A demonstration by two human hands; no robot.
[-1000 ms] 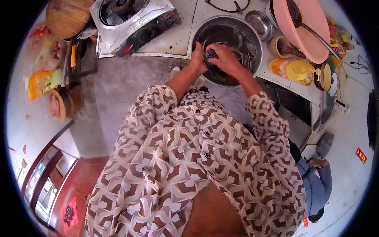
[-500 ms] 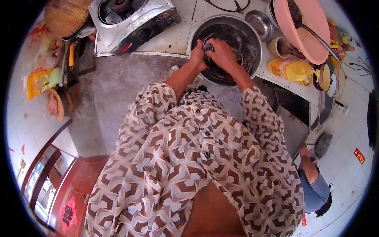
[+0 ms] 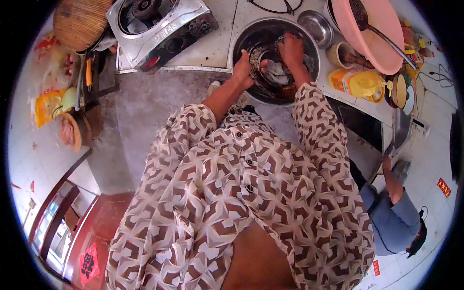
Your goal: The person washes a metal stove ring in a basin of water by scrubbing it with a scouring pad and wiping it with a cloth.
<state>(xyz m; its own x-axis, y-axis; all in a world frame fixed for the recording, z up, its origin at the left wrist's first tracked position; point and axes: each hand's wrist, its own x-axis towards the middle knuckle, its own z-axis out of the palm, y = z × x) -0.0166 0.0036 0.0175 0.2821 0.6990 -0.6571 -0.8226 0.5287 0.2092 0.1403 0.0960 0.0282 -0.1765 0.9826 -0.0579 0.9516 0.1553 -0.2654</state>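
Observation:
A large metal basin (image 3: pixel 316 72) with dark contents sits on the counter. My left hand (image 3: pixel 243 71) is inside its left side, closed at the edge of a dark round piece (image 3: pixel 255 82) whose full shape I cannot make out. A pale grey, cloth-like patch (image 3: pixel 276 75) shows in the middle of the basin. Toward the far right inside the basin, my right hand (image 3: pixel 291 50) has its fingers closed on a dark, glinting scouring pad (image 3: pixel 280 40), mostly hidden by the fingers.
A gas stove (image 3: pixel 164 36) stands to the left of the basin. At the right are a small metal bowl (image 3: pixel 316 28), a pink basin (image 3: pixel 382 43) with a skimmer, a mortar (image 3: pixel 340 55) and a yellow oil jug (image 3: pixel 362 85). Another person (image 3: pixel 394 220) is at lower right.
My right hand has moved away from my left, toward the far right of the basin, uncovering the pale patch. My left hand has hardly moved. The other person has come further into view.

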